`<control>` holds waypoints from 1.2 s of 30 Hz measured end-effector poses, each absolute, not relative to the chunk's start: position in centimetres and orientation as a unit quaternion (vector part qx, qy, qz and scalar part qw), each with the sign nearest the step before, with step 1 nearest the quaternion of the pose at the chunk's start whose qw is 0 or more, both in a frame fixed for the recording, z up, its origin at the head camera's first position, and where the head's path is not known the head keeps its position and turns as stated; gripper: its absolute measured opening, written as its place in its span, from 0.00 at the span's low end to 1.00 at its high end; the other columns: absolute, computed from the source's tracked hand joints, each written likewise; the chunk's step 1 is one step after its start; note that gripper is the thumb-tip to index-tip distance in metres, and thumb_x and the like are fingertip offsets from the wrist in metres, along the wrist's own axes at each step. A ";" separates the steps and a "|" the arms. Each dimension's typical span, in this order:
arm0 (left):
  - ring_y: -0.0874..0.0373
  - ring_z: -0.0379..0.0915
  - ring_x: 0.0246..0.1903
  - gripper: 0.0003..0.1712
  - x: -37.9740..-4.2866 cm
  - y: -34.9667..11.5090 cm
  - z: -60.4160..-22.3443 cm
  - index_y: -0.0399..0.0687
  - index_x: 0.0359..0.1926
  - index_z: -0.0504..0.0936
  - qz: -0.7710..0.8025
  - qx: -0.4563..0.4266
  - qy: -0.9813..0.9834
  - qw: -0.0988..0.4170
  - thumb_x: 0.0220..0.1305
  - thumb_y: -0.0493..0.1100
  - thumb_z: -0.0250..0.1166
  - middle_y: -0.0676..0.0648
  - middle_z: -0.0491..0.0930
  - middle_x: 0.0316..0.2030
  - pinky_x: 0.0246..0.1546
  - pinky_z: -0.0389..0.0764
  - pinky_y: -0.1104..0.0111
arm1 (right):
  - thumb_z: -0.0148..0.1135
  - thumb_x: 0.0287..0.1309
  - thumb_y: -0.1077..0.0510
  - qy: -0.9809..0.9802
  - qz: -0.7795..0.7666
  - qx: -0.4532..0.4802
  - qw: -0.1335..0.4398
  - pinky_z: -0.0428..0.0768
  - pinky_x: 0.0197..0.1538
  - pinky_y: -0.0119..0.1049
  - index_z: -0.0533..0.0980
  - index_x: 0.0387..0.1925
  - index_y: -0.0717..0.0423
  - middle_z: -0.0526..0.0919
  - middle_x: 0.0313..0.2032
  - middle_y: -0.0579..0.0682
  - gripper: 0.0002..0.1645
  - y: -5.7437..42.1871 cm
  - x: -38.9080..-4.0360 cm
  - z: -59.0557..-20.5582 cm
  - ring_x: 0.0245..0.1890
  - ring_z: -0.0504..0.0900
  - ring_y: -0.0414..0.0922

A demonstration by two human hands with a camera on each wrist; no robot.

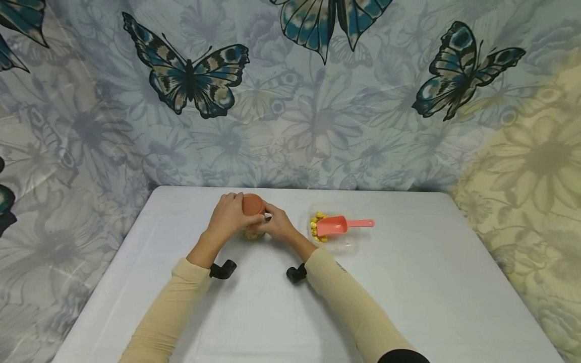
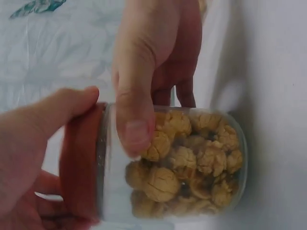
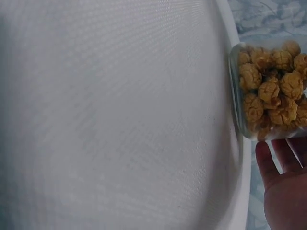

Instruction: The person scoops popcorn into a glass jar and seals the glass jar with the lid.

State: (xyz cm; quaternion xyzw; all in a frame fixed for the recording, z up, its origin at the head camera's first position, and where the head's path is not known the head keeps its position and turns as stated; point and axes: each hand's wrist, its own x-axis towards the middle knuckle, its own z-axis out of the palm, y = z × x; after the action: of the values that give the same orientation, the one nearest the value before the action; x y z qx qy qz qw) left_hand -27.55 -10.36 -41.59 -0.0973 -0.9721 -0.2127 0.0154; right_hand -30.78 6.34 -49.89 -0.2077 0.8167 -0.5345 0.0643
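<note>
A clear jar [image 2: 182, 163] of round caramel popcorn [image 3: 283, 86] stands upright on the table, topped by a terracotta-coloured lid [image 1: 252, 204]. My left hand [image 1: 229, 217] grips the lid, thumb on one side and fingers round the other. Against the jar's glass body, my right hand [image 1: 280, 224] holds on with its thumb in front and fingers behind. Only the lower part of the jar shows in the right wrist view, where fingers [image 3: 266, 163] of the right hand lie along its side.
To the right of the jar, a clear plastic box [image 1: 345, 247] holds yellow pieces [image 1: 314, 227], with a coral-pink scoop [image 1: 333, 225] lying across it. All stand on a white table [image 1: 436, 282]. A butterfly-patterned cloth [image 1: 327, 131] hangs behind.
</note>
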 end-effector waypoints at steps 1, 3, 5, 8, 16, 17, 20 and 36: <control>0.40 0.70 0.53 0.52 -27.6 -10.4 -41.7 0.32 0.64 0.69 -0.216 -0.097 -0.971 0.022 0.51 0.66 0.70 0.34 0.75 0.56 0.48 0.79 0.51 | 0.76 0.48 0.53 0.817 -0.534 -0.208 0.063 0.79 0.58 0.42 0.66 0.70 0.45 0.79 0.60 0.46 0.47 6.3 -30.8 -49.9 0.59 0.77 0.45; 0.40 0.69 0.56 0.51 -27.8 -10.9 -41.9 0.34 0.66 0.68 -0.232 -0.109 -0.966 0.024 0.51 0.64 0.70 0.35 0.74 0.59 0.50 0.78 0.50 | 0.76 0.48 0.53 0.819 -0.532 -0.206 0.059 0.79 0.58 0.42 0.66 0.69 0.45 0.79 0.60 0.46 0.46 6.3 -30.9 -49.9 0.59 0.76 0.44; 0.41 0.68 0.59 0.51 -28.4 -11.6 -42.2 0.37 0.68 0.66 -0.253 -0.131 -0.959 0.008 0.51 0.63 0.71 0.37 0.71 0.63 0.54 0.76 0.49 | 0.76 0.47 0.52 0.819 -0.533 -0.204 0.056 0.78 0.58 0.44 0.66 0.69 0.45 0.78 0.61 0.46 0.47 6.2 -30.9 -49.9 0.60 0.76 0.44; 0.41 0.66 0.63 0.52 -29.3 -13.0 -42.3 0.41 0.72 0.62 -0.291 -0.176 -0.940 -0.032 0.51 0.57 0.73 0.37 0.67 0.67 0.58 0.74 0.48 | 0.77 0.46 0.51 0.818 -0.533 -0.207 0.057 0.78 0.59 0.44 0.65 0.70 0.44 0.77 0.63 0.45 0.49 6.1 -30.9 -49.9 0.61 0.76 0.45; 0.44 0.69 0.60 0.55 -30.4 -14.1 -42.4 0.43 0.74 0.58 -0.343 -0.224 -0.907 -0.098 0.49 0.51 0.76 0.38 0.65 0.68 0.57 0.75 0.50 | 0.77 0.47 0.51 0.821 -0.528 -0.207 0.066 0.79 0.59 0.42 0.63 0.71 0.44 0.76 0.63 0.45 0.50 6.3 -30.6 -49.8 0.63 0.75 0.45; 0.43 0.68 0.61 0.55 -30.2 -14.0 -42.4 0.42 0.74 0.58 -0.345 -0.222 -0.907 -0.096 0.50 0.51 0.76 0.38 0.65 0.68 0.58 0.75 0.50 | 0.77 0.47 0.51 0.820 -0.531 -0.205 0.067 0.79 0.59 0.42 0.64 0.71 0.44 0.76 0.63 0.46 0.50 6.4 -30.5 -49.8 0.63 0.75 0.45; 0.39 0.65 0.63 0.55 -29.6 -13.9 -42.5 0.38 0.73 0.57 -0.349 -0.214 -0.909 -0.084 0.51 0.53 0.75 0.35 0.63 0.69 0.60 0.72 0.46 | 0.76 0.48 0.52 0.817 -0.535 -0.202 0.067 0.79 0.59 0.43 0.64 0.71 0.46 0.76 0.63 0.47 0.49 6.4 -30.2 -49.6 0.63 0.74 0.46; 0.38 0.51 0.72 0.55 -26.7 -14.1 -44.6 0.43 0.75 0.52 -0.377 -0.135 -0.916 -0.008 0.57 0.60 0.70 0.36 0.56 0.73 0.68 0.58 0.39 | 0.73 0.53 0.47 0.853 -0.483 -0.188 0.071 0.75 0.64 0.51 0.61 0.72 0.56 0.72 0.66 0.56 0.49 7.8 -28.5 -47.6 0.66 0.71 0.54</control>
State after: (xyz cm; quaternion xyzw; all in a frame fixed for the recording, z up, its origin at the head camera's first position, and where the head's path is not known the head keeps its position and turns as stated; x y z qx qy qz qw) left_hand -26.70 -14.09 -44.59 -0.1348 -0.9163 -0.3771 -0.0083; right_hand -28.45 7.77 -47.56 -0.1876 0.8525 -0.4827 0.0709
